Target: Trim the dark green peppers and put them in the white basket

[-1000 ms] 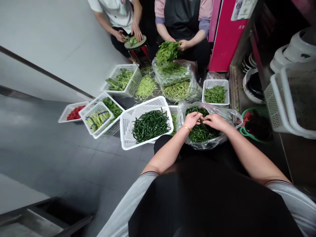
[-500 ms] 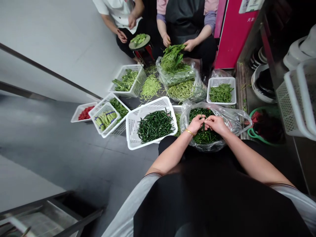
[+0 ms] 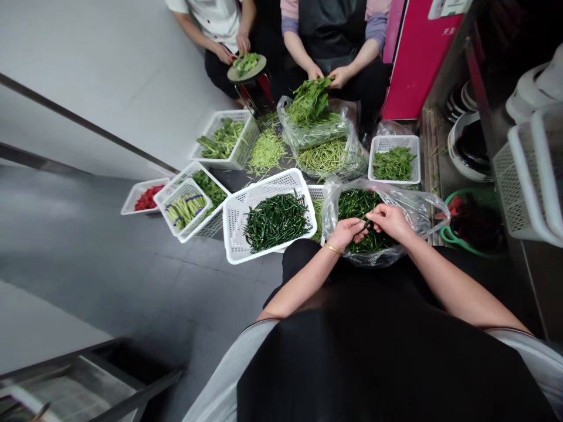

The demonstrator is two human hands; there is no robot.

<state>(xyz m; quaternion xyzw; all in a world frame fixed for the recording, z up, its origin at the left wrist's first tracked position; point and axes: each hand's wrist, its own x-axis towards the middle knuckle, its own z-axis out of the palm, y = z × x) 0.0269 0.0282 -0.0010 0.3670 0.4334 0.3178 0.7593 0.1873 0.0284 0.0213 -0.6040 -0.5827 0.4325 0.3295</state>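
Over a clear plastic bag (image 3: 422, 206) full of green chili peppers (image 3: 357, 202), my two hands meet with a dark green chili pepper (image 3: 364, 226) between them. My left hand (image 3: 347, 232), with a gold bracelet at the wrist, has its fingers curled round the pepper. At the pepper's upper end, my right hand (image 3: 387, 221) pinches with thumb and fingertips. Just left of the bag stands a white perforated basket (image 3: 236, 218) holding a heap of green chili peppers (image 3: 276, 223).
Beyond are a plastic bag of leafy greens (image 3: 310, 105), a white basket of leaves (image 3: 393, 164) and baskets of vegetables (image 3: 222, 140). Two people sit opposite, their hands on greens. A green basin (image 3: 449, 234) and stacked white baskets (image 3: 516, 176) stand at right.
My left hand has lowered slightly and drawn left, so the pepper now lies slanted between my hands. Across from me, one person's hands have come down onto the greens on the stool.
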